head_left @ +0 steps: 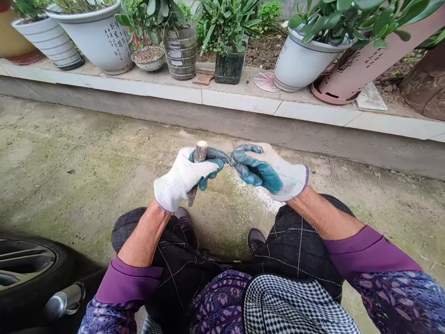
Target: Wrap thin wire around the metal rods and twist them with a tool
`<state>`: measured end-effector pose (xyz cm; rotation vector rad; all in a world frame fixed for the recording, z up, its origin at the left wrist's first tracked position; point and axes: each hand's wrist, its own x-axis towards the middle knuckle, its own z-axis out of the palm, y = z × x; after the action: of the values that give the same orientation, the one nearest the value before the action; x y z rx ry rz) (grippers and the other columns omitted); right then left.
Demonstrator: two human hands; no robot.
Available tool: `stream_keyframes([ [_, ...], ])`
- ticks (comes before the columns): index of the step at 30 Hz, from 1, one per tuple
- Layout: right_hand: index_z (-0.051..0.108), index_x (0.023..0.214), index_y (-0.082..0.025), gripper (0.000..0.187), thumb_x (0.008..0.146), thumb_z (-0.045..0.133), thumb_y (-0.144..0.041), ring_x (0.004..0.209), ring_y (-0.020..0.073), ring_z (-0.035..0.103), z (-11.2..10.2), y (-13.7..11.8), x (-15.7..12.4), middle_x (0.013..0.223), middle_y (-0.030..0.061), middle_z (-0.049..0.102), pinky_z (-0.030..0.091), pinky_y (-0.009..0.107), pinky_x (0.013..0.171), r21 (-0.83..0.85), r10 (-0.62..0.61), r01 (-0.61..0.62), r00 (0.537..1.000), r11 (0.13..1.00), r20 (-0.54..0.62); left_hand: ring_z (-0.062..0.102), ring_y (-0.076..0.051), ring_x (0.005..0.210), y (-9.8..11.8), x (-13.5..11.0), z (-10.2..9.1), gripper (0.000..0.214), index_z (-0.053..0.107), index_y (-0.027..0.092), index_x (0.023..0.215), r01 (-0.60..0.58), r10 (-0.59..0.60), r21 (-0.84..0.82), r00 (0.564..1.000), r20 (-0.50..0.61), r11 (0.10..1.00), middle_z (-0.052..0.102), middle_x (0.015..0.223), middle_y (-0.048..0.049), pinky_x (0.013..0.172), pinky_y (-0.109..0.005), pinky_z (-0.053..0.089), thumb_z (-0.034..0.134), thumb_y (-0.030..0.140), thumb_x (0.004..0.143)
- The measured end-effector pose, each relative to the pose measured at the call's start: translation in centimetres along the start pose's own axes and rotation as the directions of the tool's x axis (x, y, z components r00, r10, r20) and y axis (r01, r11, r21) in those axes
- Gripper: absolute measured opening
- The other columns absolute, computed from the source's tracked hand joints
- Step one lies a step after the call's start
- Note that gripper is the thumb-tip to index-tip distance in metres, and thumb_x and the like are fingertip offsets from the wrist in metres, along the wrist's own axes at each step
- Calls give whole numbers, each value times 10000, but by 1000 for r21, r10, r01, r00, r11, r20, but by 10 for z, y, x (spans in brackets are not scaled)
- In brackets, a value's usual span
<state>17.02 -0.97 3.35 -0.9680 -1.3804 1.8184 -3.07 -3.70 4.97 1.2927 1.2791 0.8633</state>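
My left hand (187,172), in a white glove with a blue-green coated palm, is closed around a short wooden stick (200,152). The stick's pale cut end points up, and its lower end shows beneath the hand. Thin wire (229,160) runs from around the stick across the small gap between my hands. My right hand (266,170), in a matching glove, has its fingers curled together at the wire's other side. Its fingertips hide where the wire ends. Both hands are held above the concrete, between my knees.
A tiled ledge (239,102) crosses ahead, bearing several potted plants, including a white pot (295,62) and a pink planter (368,60). A car wheel (28,262) and a metal cup (64,301) are at lower left. White powder (269,202) lies on the ground.
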Motion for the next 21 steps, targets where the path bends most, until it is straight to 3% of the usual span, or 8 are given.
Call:
stream_keyframes([
  [3,610,747,-174,189,846,640,-333,395,66,409,2,-3,-2,528,-38,530,290,197,332,-152,-111,94,988,984,-109,428,-55,404,-3,1,-3,387,765,120,1007,37,-30,-88,997,78,995,563,571,25,367,-183,358,648,257,664],
  [5,635,783,-174,150,842,622,-312,462,85,476,1,-5,-2,583,-20,583,375,214,401,-357,-266,198,952,913,-152,415,-52,401,-4,1,-5,391,764,117,1012,47,-31,-140,992,119,989,536,547,32,364,-179,348,659,252,660],
  [8,672,827,-184,113,825,600,-271,669,136,601,-2,-6,-2,757,22,692,497,272,621,-699,-491,310,869,644,-67,407,-50,403,-4,0,-8,412,756,114,1042,64,-38,-178,989,145,982,518,535,39,367,-177,348,672,244,661],
  [10,690,861,-193,138,837,567,-253,786,171,640,-5,-6,-1,855,38,726,507,312,731,-832,-559,316,829,456,9,409,-50,407,-3,-1,-10,423,750,116,1061,88,-58,-180,985,165,980,518,538,39,369,-177,355,678,247,666],
  [15,720,974,-206,226,871,533,-279,786,204,655,-10,-7,0,898,66,724,497,346,716,-966,-576,194,815,173,61,405,-52,408,0,-4,-9,393,750,124,1050,121,-97,-133,981,171,984,517,540,42,362,-176,366,681,250,684],
  [17,728,997,-216,233,871,545,-283,788,208,658,-11,-8,-1,902,63,720,500,354,717,-970,-575,176,817,165,50,409,-53,407,0,-4,-8,366,755,125,1026,101,-88,-87,986,142,991,515,535,44,361,-175,374,693,260,692],
  [18,731,1000,-221,226,869,557,-284,811,209,662,-12,-8,-1,919,58,724,505,358,739,-959,-574,197,817,205,46,414,-53,408,0,-3,-8,353,757,125,1011,86,-79,-59,989,122,994,515,534,43,362,-173,379,702,271,695],
  [21,730,980,-218,187,859,617,-306,854,197,668,-16,-9,-1,941,36,737,523,352,793,-843,-544,314,839,437,31,428,-51,412,-2,-3,-8,311,760,128,955,52,-53,41,998,29,998,528,536,39,367,-164,387,711,304,703],
])
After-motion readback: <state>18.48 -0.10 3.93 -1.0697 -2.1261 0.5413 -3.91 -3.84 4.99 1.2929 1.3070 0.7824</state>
